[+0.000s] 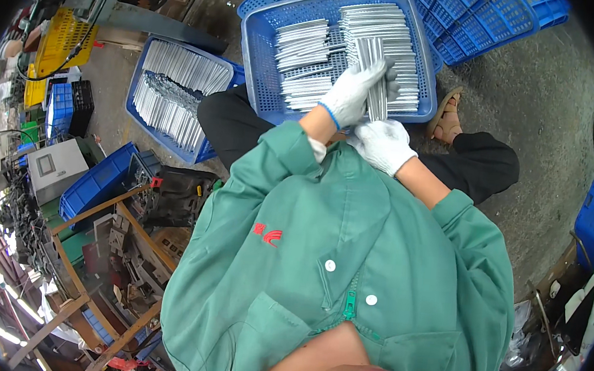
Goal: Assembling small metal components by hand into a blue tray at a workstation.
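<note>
Both my hands wear white knitted gloves and hold one bundle of thin silvery metal strips (376, 106) between them. My left hand (353, 93) is closed round the middle of the bundle, its thumb lying across the strips. Lower down, nearer my body, my right hand (385, 144) is closed at the bundle's near end. The bundle slants over the near part of a blue plastic basket (248, 40). Inside that basket, similar metal strips (302, 45) lie in stacked rows. Their exact shape is too small to make out.
A second blue basket (135, 94) full of silvery strips stands on the floor to the left. More blue baskets (459, 23) are at the far right. My legs are spread around the near basket, with a sandalled foot (448, 117) beside it. A wooden frame (82, 294) stands lower left.
</note>
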